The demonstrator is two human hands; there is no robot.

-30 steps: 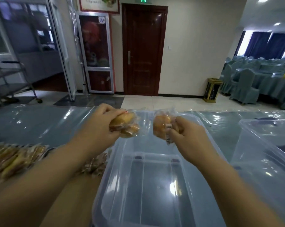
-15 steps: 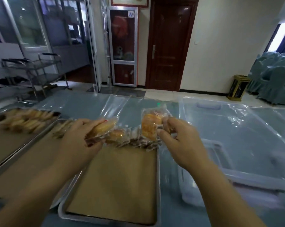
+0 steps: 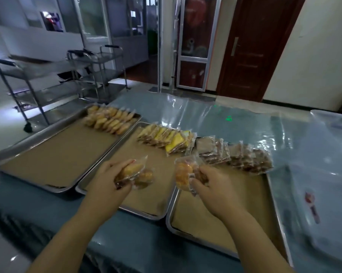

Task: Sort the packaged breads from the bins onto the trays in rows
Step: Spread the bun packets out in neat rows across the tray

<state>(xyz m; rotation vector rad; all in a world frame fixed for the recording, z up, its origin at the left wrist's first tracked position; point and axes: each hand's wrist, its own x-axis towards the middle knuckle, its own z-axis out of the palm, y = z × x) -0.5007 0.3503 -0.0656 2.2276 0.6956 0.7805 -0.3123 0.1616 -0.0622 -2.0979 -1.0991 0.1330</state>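
Observation:
My left hand (image 3: 107,180) grips golden packaged breads (image 3: 135,174) above the middle tray (image 3: 127,205). My right hand (image 3: 215,186) holds another orange packaged bread (image 3: 184,174) over the near-left corner of the right tray (image 3: 215,219). Three steel trays lined with brown paper lie side by side. The left tray (image 3: 54,158) carries a row of golden buns (image 3: 109,120) at its far end. A row of yellow sandwich packs (image 3: 166,137) fills the middle tray's far end. Dark brown packs (image 3: 237,154) line the right tray's far end.
A clear plastic bin (image 3: 327,186) stands at the right on the blue, plastic-covered table (image 3: 235,119). Steel trolleys (image 3: 54,79) stand on the floor beyond the table's left end. A brown door (image 3: 256,46) and a glass cabinet (image 3: 195,42) are behind.
My view has swung left from the clear bin to the three trays. Both hands, still holding their breads, have travelled from over the bin to over the middle and right trays.

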